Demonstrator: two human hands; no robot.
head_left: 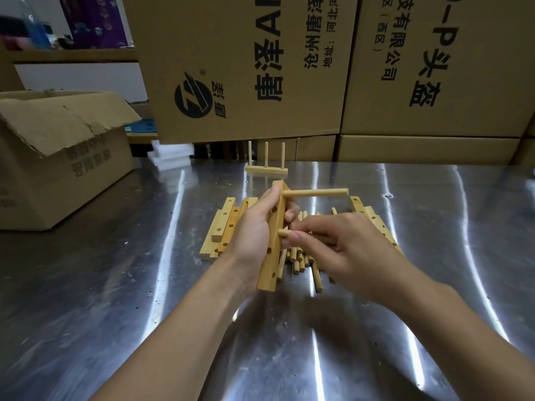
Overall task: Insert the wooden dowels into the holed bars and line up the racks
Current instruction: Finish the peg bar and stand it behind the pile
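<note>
Two hands work above the middle of the bench. The right hand pinches a dowel near its tip, between thumb and fingers. The tip sits against the side of the holed bar. The fingers hide the hole, so the dowel appears aligned, but entry cannot be confirmed. The left hand grips the bar around its middle, holding it on end and slightly tilted. One seated dowel projects sideways from the hole nearest the top end.

Handling: bar and dowels are likely light, stiff, dry wood. Grip the bar on its plain faces, clear of the holes. Hold each dowel close to the entering end and push it straight, since a thin peg may bind or snap if angled.

Loose dowels lie heaped under the hands, with spare bars stacked on either side. A finished rack stands beyond them, pegs upright.

Containers: an open carton sits at the left with its interior hidden. Closed printed cartons are stacked behind the bench.
</note>
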